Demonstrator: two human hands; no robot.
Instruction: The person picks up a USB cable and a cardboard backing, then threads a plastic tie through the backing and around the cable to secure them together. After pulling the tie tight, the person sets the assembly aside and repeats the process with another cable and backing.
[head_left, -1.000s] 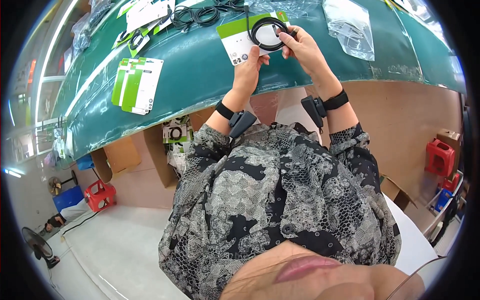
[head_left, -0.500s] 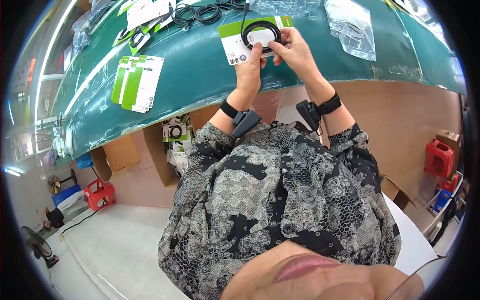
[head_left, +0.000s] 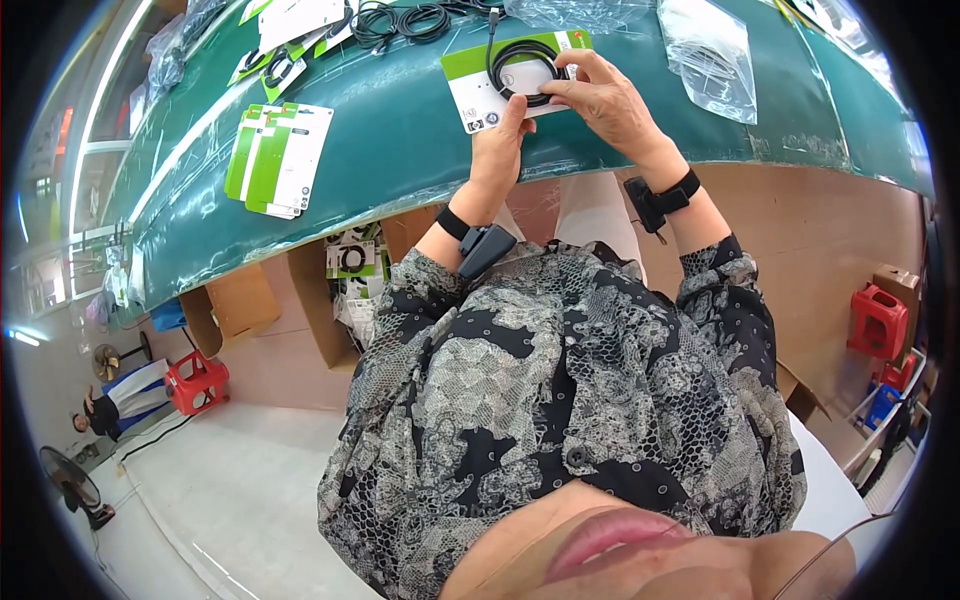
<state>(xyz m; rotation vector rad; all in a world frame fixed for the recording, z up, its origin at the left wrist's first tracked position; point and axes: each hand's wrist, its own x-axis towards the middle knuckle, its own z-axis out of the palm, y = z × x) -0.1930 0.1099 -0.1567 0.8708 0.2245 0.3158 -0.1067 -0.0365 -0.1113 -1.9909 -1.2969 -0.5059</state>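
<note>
A coiled black cable [head_left: 494, 72] lies against a green-and-white backing card [head_left: 466, 90], its plug end sticking up past the card's top edge. My left hand [head_left: 497, 150] grips the card's lower edge; its thumb presses by the bottom of the coil, and the other fingers are partly hidden behind the card. At the coil's right side, my right hand [head_left: 608, 105] has thumb and forefinger closed on the cable, with part of the card's right edge hidden behind them. To the left lies a small stack of similar cards [head_left: 275, 160] without cables.
More coiled cables [head_left: 423, 20] and carded cables [head_left: 282, 72] lie along the table's far side. A clear plastic bag [head_left: 708, 60] rests to the right on the green table [head_left: 390, 130]. Below its edge stands a cardboard box [head_left: 320, 305] of carded cables. A person [head_left: 100, 412] is at far left.
My right hand has shifted slightly up and right along the coil, its wrist turning outward. The left hand keeps its hold on the card. The person at far left now appears more upright.
</note>
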